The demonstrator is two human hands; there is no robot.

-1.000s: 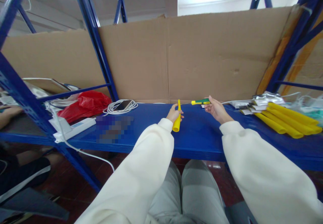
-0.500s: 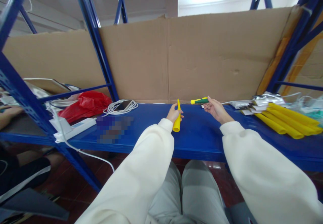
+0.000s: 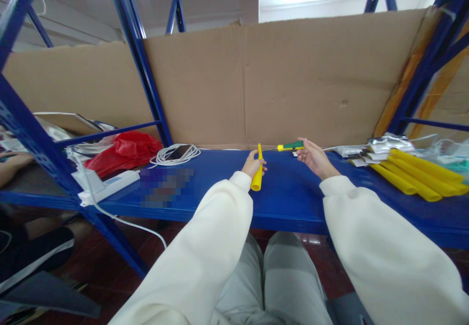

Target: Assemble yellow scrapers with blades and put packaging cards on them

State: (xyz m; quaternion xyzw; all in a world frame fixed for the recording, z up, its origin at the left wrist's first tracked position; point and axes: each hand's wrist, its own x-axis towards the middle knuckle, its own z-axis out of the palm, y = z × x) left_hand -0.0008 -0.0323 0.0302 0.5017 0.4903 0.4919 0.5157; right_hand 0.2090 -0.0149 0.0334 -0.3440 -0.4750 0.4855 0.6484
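My left hand (image 3: 252, 164) is closed round a yellow tapered tube (image 3: 257, 180), held tilted above the blue shelf with its wider end toward me. In my right hand (image 3: 314, 158) is a screwdriver (image 3: 292, 146) with a green and yellow handle, gripped by the fingertips at the handle's end. Its thin shaft points left, level, toward the upper part of the yellow piece. Whether the tip touches the piece is too small to make out.
Several yellow tubes (image 3: 421, 176) lie at the right beside silvery packets (image 3: 390, 143). On the left are a coiled white cable (image 3: 164, 156) over a dark phone-like slab, a white power strip (image 3: 110, 188) and a red bag (image 3: 126, 153). Cardboard (image 3: 293, 80) stands behind the blue shelf (image 3: 220, 206); another person's arm (image 3: 16, 163) shows far left.
The screwdriver's handle has turned about its length, showing more green on top. My right hand has shifted very slightly right; my left hand holds the yellow tube in the same place.
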